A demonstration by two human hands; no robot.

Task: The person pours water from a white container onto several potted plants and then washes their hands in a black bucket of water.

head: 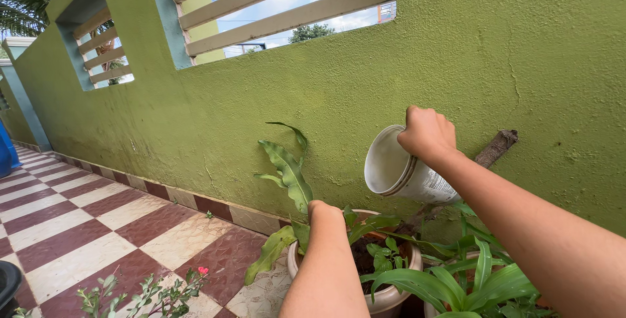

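white bucket [398, 169] tilted over pot [385, 295] | right hand [427, 132] fingers clamped on it | left hand [324, 217] fingers unclear

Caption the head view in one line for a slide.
Right hand tips a white container over a potted plant while the left hand rests at the pot's rim, beside a green wall.

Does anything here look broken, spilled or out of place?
A few things. The right hand holds a white bucket tipped on its side over the flowerpot, with nothing visibly pouring. A cut woody stub juts up behind it. The green wall has thin cracks.
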